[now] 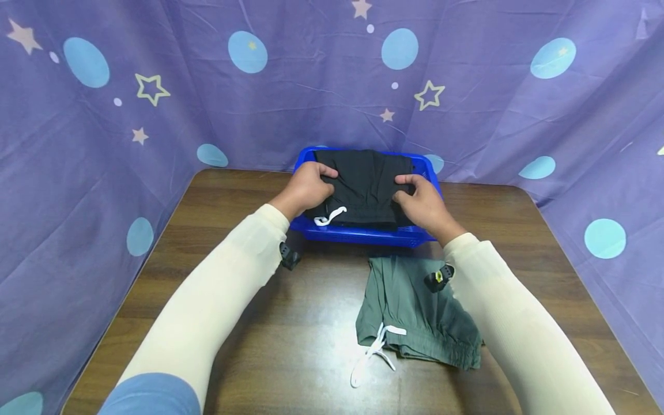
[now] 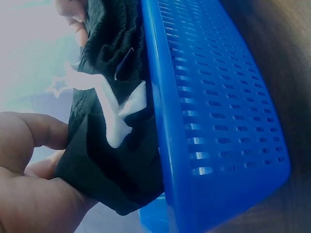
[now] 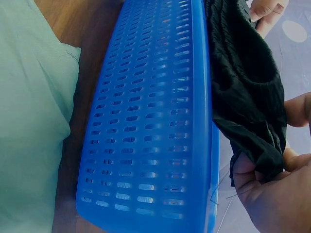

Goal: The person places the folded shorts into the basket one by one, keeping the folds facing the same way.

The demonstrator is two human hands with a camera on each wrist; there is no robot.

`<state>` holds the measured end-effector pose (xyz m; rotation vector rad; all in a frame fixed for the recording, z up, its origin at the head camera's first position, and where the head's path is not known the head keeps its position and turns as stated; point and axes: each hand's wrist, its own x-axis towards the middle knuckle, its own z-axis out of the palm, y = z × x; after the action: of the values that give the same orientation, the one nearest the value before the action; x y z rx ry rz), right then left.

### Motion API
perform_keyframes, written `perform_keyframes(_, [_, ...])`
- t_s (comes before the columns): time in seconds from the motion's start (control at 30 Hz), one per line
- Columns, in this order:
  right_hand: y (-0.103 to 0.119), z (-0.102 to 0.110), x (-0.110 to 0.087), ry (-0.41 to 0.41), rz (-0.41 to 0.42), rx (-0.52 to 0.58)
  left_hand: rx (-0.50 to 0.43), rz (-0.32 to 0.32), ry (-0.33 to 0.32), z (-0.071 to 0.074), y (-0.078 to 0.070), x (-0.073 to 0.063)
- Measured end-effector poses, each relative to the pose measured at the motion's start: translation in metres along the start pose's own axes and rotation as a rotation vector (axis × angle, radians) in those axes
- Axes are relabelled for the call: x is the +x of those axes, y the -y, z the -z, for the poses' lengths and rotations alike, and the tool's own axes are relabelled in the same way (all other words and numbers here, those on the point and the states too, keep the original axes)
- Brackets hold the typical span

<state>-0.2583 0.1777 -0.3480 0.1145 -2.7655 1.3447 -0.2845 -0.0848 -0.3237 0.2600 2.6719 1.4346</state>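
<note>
Folded black shorts (image 1: 365, 184) with a white drawstring (image 2: 111, 109) lie over the blue plastic basket (image 1: 358, 235), their waistband toward me. My left hand (image 1: 309, 185) pinches the left edge of the shorts between thumb and fingers. On the opposite side my right hand (image 1: 421, 199) grips the right edge, with the cloth bunched at its thumb in the right wrist view. Nearer to me, green shorts (image 1: 415, 311) with a white drawstring lie on the table, partly beneath my right forearm.
Slotted walls (image 3: 141, 121) form the basket's sides. The brown wooden table (image 1: 290, 346) carries the basket near its back edge. A purple curtain (image 1: 321, 86) with stars and blue ovals hangs behind and at both sides.
</note>
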Motion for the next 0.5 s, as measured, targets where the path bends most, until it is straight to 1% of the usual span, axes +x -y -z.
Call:
perform_keyframes(0.2, [0.0004,-0.0003,0.0032,0.028,-0.007,-0.022,0.006,0.008,0.002,0.0003,0.0027,0.0037])
perform_keyframes(0.37, [0.0011,-0.0022,0.0041,0.064,-0.027,-0.02,0.035,0.016,-0.01,-0.0007,0.0048,0.0057])
perform_keyframes(0.5, [-0.0014,-0.0036,0.0063,0.082,-0.039,-0.029,0.053,0.012,-0.004,-0.0028,0.0069,0.0068])
